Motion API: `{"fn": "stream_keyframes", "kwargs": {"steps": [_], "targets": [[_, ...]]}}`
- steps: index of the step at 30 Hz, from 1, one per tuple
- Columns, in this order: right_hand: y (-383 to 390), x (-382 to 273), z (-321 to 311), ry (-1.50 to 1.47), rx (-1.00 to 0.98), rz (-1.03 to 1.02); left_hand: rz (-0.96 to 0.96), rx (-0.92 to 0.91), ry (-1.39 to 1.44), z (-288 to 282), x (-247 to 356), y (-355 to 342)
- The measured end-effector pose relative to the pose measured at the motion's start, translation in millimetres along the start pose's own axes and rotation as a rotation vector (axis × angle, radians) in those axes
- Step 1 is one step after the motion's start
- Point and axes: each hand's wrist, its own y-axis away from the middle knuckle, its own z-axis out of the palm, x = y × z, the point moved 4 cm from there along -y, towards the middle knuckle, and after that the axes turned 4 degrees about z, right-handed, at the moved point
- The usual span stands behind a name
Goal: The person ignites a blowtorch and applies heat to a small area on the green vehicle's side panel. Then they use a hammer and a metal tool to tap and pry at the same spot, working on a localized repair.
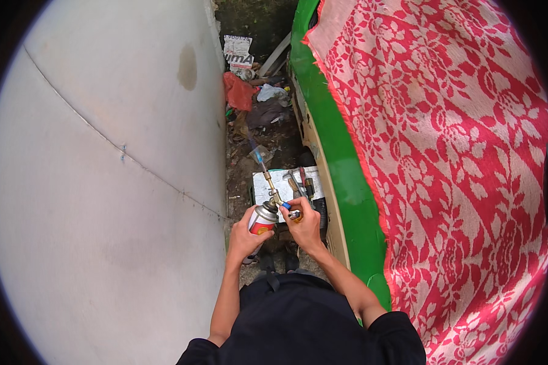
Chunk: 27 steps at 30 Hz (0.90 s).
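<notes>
My left hand (244,239) is wrapped round a red and white gas canister (262,222), held tilted in front of my body. A brass blow torch head (273,190) is fitted to its top and points away from me. A bluish flame (259,156) shows at the nozzle. My right hand (306,227) is closed, its fingertips pinching the torch's blue knob (285,207). Under those fingers sits a small metal-topped object (295,215), which looks like a lighter; the hand partly hides it.
A white board (309,177) bearing several hand tools (299,182) lies below the torch. A pale wall (134,182) stands close on my left. On the right is a green body panel (341,164) under a red patterned cloth (450,152). Litter, including a red bag (238,91), lies ahead.
</notes>
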Motion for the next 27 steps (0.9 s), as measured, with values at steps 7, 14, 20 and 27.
{"fn": "stream_keyframes", "kwargs": {"steps": [7, 14, 20, 27], "targets": [[0.6, 0.8, 2.3, -0.017, -0.026, -0.036, -0.023, 0.018, -0.055, -4.2, 11.5, 4.0], [0.3, -3.6, 3.2, -0.013, -0.051, -0.037, -0.057, 0.024, -0.103, -10.9, 18.1, 6.6], [2.9, 7.2, 8.9, -0.16, -0.041, 0.043, -0.083, 0.003, -0.125, -13.5, 23.3, 6.6], [2.4, 7.0, 8.8, -0.116, -0.066, 0.144, -0.042, 0.023, -0.116, -11.3, 16.8, 6.9]]}}
